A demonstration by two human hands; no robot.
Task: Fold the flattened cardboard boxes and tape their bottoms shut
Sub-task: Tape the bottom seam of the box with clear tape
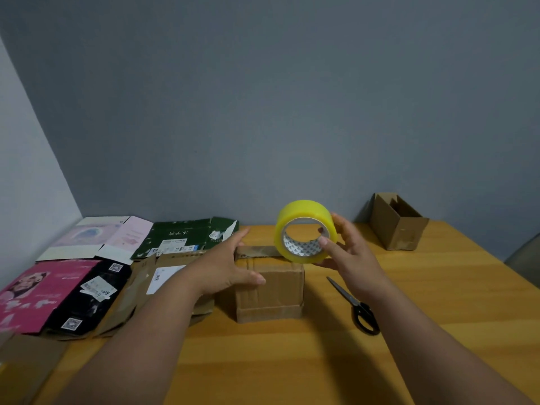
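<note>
Brown cardboard box (270,287) stands folded on the wooden counter (438,302), its left side hidden behind the left hand (226,268), whose straight fingers (241,233) press on its top. The right hand (349,251) grips the yellow tape roll (304,230) at the box's far right edge, thumb inside the core; a strip of tape runs left from it across the top. Scissors (355,306) lie just right of the box. Flattened boxes (87,276) lie at left, partly cut off by the frame; their print is hard to read.
</note>
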